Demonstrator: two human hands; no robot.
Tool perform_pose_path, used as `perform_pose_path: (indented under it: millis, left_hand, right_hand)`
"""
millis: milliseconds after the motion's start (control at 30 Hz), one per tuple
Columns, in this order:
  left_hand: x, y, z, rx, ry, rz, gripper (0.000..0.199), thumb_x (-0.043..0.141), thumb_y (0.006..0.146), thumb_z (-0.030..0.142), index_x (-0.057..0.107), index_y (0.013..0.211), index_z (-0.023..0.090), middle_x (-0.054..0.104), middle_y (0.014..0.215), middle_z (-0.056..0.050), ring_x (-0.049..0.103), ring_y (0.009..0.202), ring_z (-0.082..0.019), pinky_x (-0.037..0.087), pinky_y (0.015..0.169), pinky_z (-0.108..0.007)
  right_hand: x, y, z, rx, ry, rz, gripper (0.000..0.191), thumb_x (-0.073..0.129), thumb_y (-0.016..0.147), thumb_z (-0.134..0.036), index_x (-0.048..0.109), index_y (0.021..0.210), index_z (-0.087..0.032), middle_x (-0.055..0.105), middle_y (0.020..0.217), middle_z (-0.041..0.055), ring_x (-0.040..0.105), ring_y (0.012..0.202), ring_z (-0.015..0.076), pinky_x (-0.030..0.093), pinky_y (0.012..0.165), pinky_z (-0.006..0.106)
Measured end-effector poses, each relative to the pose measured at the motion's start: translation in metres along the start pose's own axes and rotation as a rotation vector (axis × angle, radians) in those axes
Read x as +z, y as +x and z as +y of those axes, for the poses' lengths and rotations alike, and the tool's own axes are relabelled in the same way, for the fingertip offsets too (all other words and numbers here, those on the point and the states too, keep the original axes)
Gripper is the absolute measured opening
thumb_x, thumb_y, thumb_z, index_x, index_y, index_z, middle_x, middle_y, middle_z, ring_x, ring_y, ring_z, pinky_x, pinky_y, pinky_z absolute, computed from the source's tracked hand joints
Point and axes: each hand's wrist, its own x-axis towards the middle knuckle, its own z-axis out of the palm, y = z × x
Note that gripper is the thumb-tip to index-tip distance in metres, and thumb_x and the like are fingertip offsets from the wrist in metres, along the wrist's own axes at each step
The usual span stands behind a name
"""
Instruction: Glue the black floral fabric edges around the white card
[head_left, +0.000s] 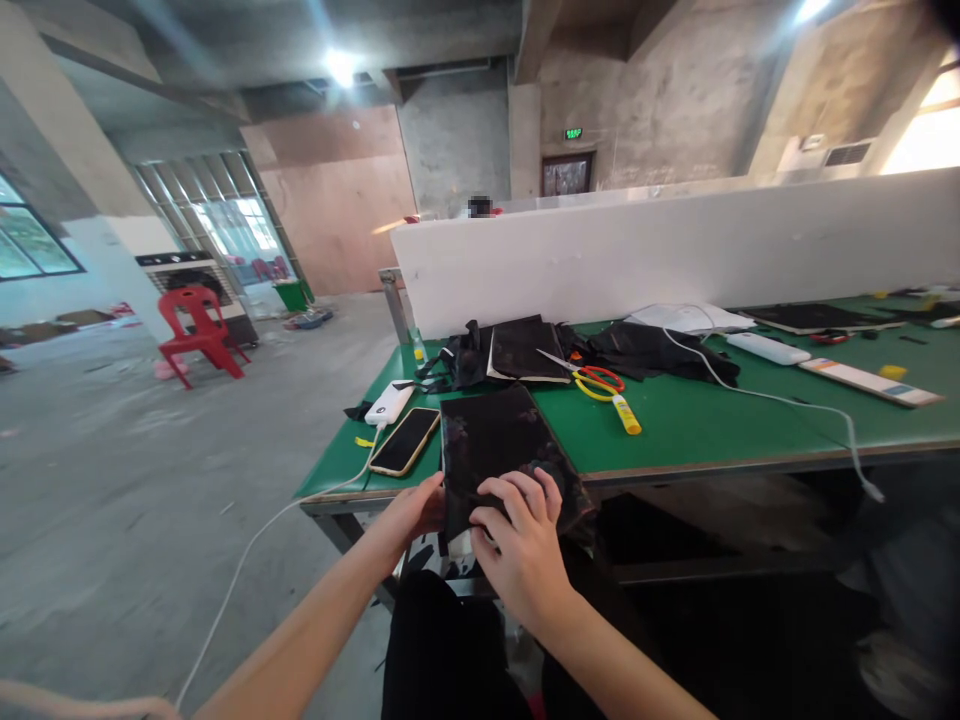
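Observation:
A black-covered book (487, 430) lies at the table's near edge, its lower part reaching past the edge towards my lap. My left hand (421, 508) grips its left edge, with the fingers partly hidden behind it. On the cover's lower part rests my right hand (519, 535), its fingers bent and drawn in. Something dark and bunched shows beyond those fingertips, but I cannot make it out against the black cover. A phone (406, 441) lies just left of the book. Behind it are another black-covered book (529, 350), scissors (596, 380) with red and yellow handles, and a glue stick (627, 415).
On the green table (690, 425) sits a white power bank (390, 402) with a cable hanging off the left side. Black cloth (660, 350), a white cable and a white box (870, 382) lie to the right. A white partition (637, 260) stands behind; a red chair (196, 335) is at far left.

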Motion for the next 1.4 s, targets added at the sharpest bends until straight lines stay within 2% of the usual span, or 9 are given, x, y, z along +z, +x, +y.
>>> perform_pose_path:
  millis: [267, 467, 567, 700, 867, 1033, 1167, 1267, 1400]
  left_hand:
    - [0.011, -0.002, 0.001, -0.081, -0.175, -0.047, 0.028, 0.07, 0.066, 0.038, 0.059, 0.074, 0.014, 0.059, 0.062, 0.001, 0.055, 0.058, -0.01, 0.043, 0.062, -0.023]
    - [0.019, -0.009, -0.008, -0.096, -0.281, 0.047, 0.026, 0.073, 0.063, 0.032, 0.053, 0.066, 0.016, 0.05, 0.052, 0.006, 0.05, 0.048, -0.007, 0.039, 0.048, -0.019]
    - [0.016, -0.009, -0.015, -0.124, -0.304, 0.079, 0.023, 0.073, 0.064, 0.029, 0.055, 0.07, 0.016, 0.057, 0.058, 0.003, 0.055, 0.052, -0.008, 0.042, 0.049, -0.019]
    - [0.011, -0.011, -0.018, -0.145, -0.288, 0.069, 0.021, 0.07, 0.067, 0.029, 0.057, 0.078, 0.016, 0.062, 0.068, -0.001, 0.06, 0.061, -0.011, 0.048, 0.058, -0.023]
    - [0.009, -0.013, -0.016, -0.178, -0.246, 0.032, 0.02, 0.069, 0.069, 0.031, 0.059, 0.078, 0.017, 0.061, 0.068, 0.0, 0.059, 0.062, -0.012, 0.048, 0.058, -0.024]
    - [0.013, -0.011, -0.012, -0.128, -0.217, 0.077, 0.028, 0.068, 0.07, 0.038, 0.065, 0.087, 0.016, 0.067, 0.087, -0.005, 0.06, 0.074, -0.014, 0.048, 0.061, -0.023]
    - [0.019, -0.006, -0.006, -0.143, -0.24, 0.044, 0.03, 0.07, 0.069, 0.037, 0.066, 0.087, 0.013, 0.068, 0.091, -0.009, 0.062, 0.078, -0.017, 0.048, 0.069, -0.026]
    - [0.021, 0.0, -0.006, -0.154, -0.231, 0.053, 0.028, 0.073, 0.066, 0.033, 0.065, 0.085, 0.013, 0.069, 0.089, -0.008, 0.062, 0.074, -0.017, 0.049, 0.064, -0.026]
    - [0.017, 0.005, -0.009, -0.183, -0.173, 0.062, 0.029, 0.075, 0.064, 0.028, 0.064, 0.086, 0.014, 0.069, 0.087, -0.007, 0.063, 0.073, -0.015, 0.049, 0.066, -0.025]
  right_hand:
    - [-0.034, 0.025, -0.006, 0.11, 0.188, -0.257, 0.01, 0.065, 0.071, -0.016, 0.06, 0.068, -0.024, 0.06, 0.1, -0.004, 0.045, 0.109, 0.0187, 0.013, 0.107, 0.049]
    - [-0.06, 0.027, -0.001, -0.052, 0.336, -0.488, 0.006, 0.06, 0.079, -0.029, 0.064, 0.084, -0.028, 0.06, 0.108, -0.0035, 0.05, 0.108, 0.0141, 0.013, 0.11, 0.045]
    - [-0.066, 0.018, 0.02, -0.006, 0.334, -0.442, 0.014, 0.053, 0.084, -0.026, 0.062, 0.095, -0.025, 0.062, 0.103, 0.0014, 0.055, 0.101, 0.0133, 0.024, 0.108, 0.043]
    - [-0.069, 0.001, 0.064, 0.08, 0.163, -0.339, 0.019, 0.048, 0.087, -0.025, 0.06, 0.102, -0.023, 0.064, 0.101, 0.0047, 0.057, 0.1, 0.0174, 0.032, 0.103, 0.046]
    - [-0.077, -0.015, 0.104, 0.031, 0.061, -0.523, 0.044, 0.054, 0.082, -0.035, 0.047, 0.125, -0.025, 0.054, 0.124, 0.0061, 0.046, 0.119, 0.0202, 0.028, 0.107, 0.047]
    - [-0.079, -0.019, 0.114, -0.002, 0.041, -0.642, 0.063, 0.062, 0.075, -0.043, 0.04, 0.132, -0.026, 0.046, 0.134, 0.006, 0.036, 0.127, 0.0218, 0.024, 0.109, 0.048]
    - [-0.076, -0.014, 0.111, -0.005, 0.065, -0.599, 0.056, 0.055, 0.081, -0.045, 0.042, 0.131, -0.024, 0.048, 0.131, 0.0062, 0.037, 0.127, 0.0209, 0.019, 0.111, 0.049]
    - [-0.074, -0.006, 0.11, 0.036, 0.115, -0.569, 0.049, 0.047, 0.086, -0.043, 0.042, 0.13, -0.024, 0.05, 0.13, 0.0054, 0.04, 0.124, 0.0184, 0.022, 0.11, 0.045]
    - [-0.071, 0.003, 0.114, 0.048, 0.156, -0.624, 0.05, 0.047, 0.085, -0.048, 0.045, 0.129, -0.024, 0.051, 0.129, 0.0042, 0.04, 0.125, 0.0204, 0.027, 0.109, 0.044]
